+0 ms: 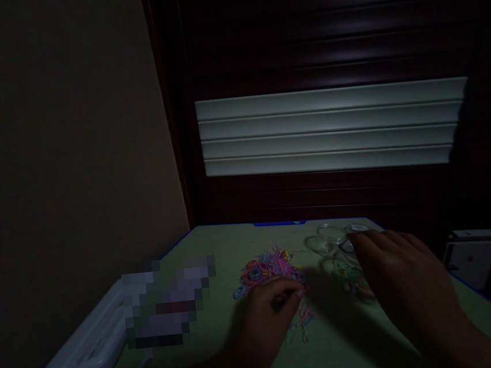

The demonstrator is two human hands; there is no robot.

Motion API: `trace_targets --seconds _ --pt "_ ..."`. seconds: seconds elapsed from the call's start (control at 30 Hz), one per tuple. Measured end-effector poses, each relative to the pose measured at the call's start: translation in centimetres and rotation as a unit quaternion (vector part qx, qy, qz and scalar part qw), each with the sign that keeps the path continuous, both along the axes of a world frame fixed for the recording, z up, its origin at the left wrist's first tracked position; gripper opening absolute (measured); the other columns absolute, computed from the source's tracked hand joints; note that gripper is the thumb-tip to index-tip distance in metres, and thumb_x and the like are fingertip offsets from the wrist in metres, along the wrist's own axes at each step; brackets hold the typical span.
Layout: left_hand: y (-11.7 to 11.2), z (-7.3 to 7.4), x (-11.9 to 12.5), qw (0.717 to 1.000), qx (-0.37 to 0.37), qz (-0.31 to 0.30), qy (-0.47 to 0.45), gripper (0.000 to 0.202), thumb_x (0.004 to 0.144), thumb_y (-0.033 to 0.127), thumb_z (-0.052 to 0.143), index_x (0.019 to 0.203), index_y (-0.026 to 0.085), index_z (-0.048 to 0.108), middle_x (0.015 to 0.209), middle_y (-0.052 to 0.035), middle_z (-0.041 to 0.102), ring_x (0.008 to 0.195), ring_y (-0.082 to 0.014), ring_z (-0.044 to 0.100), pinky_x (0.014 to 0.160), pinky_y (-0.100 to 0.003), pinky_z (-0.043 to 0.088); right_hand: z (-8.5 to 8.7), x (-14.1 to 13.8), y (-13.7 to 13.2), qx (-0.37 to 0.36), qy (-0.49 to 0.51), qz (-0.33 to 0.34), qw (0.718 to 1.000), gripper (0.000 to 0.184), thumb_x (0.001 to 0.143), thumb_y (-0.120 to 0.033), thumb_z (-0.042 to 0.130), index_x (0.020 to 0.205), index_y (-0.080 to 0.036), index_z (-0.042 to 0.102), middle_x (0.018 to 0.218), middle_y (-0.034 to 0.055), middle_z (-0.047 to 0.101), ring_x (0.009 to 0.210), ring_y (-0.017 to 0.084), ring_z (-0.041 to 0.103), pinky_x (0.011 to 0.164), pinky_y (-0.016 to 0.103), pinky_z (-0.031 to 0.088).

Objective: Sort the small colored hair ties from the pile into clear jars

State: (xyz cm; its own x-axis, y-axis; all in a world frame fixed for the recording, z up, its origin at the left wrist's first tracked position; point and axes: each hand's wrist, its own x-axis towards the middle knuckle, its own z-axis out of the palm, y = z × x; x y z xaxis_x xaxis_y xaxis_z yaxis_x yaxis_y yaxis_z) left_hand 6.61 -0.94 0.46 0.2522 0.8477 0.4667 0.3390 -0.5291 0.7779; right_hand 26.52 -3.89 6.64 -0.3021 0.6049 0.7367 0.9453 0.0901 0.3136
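A loose pile of small colourful elastic bands (271, 265) lies on the table, with a few stray ones nearer me. At the pile's near edge my left hand (267, 321) is closed in a pinch, thumb against index finger; whatever it holds is too small and dark to make out. My right hand (402, 273) is over a clear round container (349, 269) with green and other coloured bands inside. Its fingers are bent and pressed together, and the thumb is mostly hidden. What these fingers hold cannot be made out.
Behind the container stand another clear round cup (329, 236) and a clear piece with a pale label (359, 228). A white rack-like object (87, 344) lies along the table's left edge, beside a blurred-out patch. A white box (474, 257) stands beyond the right edge.
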Motion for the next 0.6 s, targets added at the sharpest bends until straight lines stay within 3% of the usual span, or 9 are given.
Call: trace_targets --seconds 0.2,0.6 --pt "-0.14 0.11 0.00 1.000 0.006 0.001 0.004 0.015 0.080 0.014 0.052 0.079 0.019 0.066 0.081 -0.0006 0.066 0.077 -0.0140 0.060 0.070 -0.022 0.045 -0.08 0.37 0.36 -0.056 -0.004 -0.072 0.996 0.024 0.073 -0.003 0.046 0.084 -0.018 0.061 0.081 0.0093 0.064 0.073 0.024 0.056 0.069 0.035 0.036" --pt "-0.17 0.04 -0.08 1.000 -0.002 0.002 0.012 0.015 0.081 0.017 0.052 0.080 0.020 0.067 0.082 0.0001 0.066 0.076 -0.0136 0.060 0.069 -0.022 0.045 -0.41 0.68 0.93 -0.130 -0.003 -0.090 0.987 0.024 0.068 0.000 0.049 0.082 -0.016 0.060 0.077 0.0095 0.065 0.071 0.023 0.059 0.064 0.033 0.036"
